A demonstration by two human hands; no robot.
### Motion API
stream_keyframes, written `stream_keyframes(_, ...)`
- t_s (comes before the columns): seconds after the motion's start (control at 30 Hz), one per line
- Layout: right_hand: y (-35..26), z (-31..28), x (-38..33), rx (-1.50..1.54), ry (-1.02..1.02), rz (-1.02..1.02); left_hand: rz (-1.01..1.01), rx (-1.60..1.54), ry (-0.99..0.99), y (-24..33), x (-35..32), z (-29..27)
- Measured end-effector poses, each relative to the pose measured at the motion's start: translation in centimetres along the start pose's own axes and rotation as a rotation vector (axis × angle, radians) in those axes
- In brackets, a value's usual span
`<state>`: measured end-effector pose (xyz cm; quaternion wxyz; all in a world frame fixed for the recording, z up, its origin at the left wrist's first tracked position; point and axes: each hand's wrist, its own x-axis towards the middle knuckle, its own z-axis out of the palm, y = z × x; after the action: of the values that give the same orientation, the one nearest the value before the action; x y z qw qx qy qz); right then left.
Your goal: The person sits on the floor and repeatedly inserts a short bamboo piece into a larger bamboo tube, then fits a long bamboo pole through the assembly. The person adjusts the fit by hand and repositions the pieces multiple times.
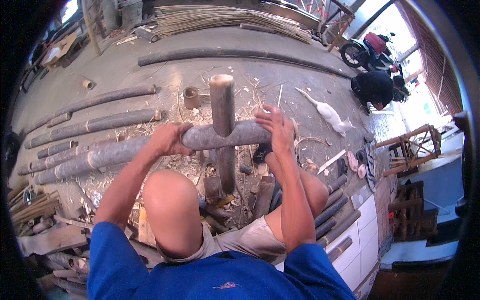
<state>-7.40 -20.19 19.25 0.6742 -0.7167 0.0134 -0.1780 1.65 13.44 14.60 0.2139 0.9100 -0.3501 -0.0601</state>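
Observation:
A thick grey bamboo pole lies crosswise in front of my knees, running from the far left to the middle. My left hand grips it from above near its right part. My right hand rests on the pole's right end, fingers spread and half curled over it. An upright bamboo post stands between my hands, and the pole passes through or against a notch in it. Its lower part goes down between my bare knees.
More bamboo poles lie on the concrete floor at left and along the back. A bundle of thin split strips is at the top. A white cat, a crouching person, a motorbike and wooden frames are at right.

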Motion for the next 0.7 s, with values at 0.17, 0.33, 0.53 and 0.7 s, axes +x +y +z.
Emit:
stream_keyframes(0.17, 3.7, -0.5, -8.0, -0.515, -0.091, 0.184, -0.158, -0.238, -0.217, -0.9, 0.4, -3.6)
stream_keyframes(0.33, 11.0, 5.7, -17.6, -0.350, -0.334, 0.286, -0.298, -0.349, -0.395, -2.9, -0.5, -1.5)
stream_keyframes(0.53, 15.1, 7.7, -20.5, -0.247, -0.525, 0.519, -0.391, -0.283, -0.454, -7.2, -3.5, 5.9)
stream_keyframes(0.7, 16.7, 7.7, -21.0, -0.382, -0.600, 0.548, -0.422, -0.232, -0.465, -8.9, -4.3, 10.3)
